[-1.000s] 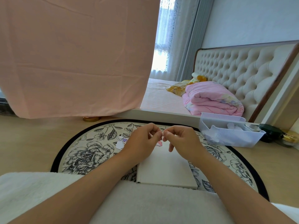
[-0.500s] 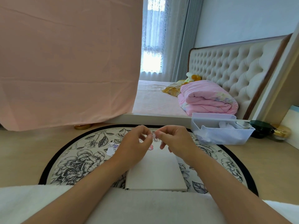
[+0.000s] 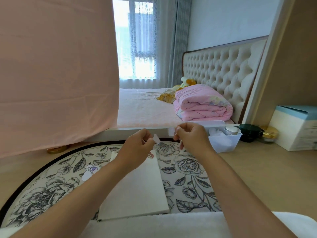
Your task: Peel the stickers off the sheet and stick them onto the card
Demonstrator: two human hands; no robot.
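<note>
A round rug with grey flowers [image 3: 188, 169] lies on the wooden floor. Behind it stands a clear plastic bin [image 3: 223, 141], beside a dark green jar [image 3: 249, 133]. A folded pink quilt [image 3: 202, 103] rests on the bed [image 3: 142, 109].

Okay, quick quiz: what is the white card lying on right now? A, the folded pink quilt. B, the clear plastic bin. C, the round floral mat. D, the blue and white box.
C: the white card lies flat on the round floral mat, below both raised hands.
</note>
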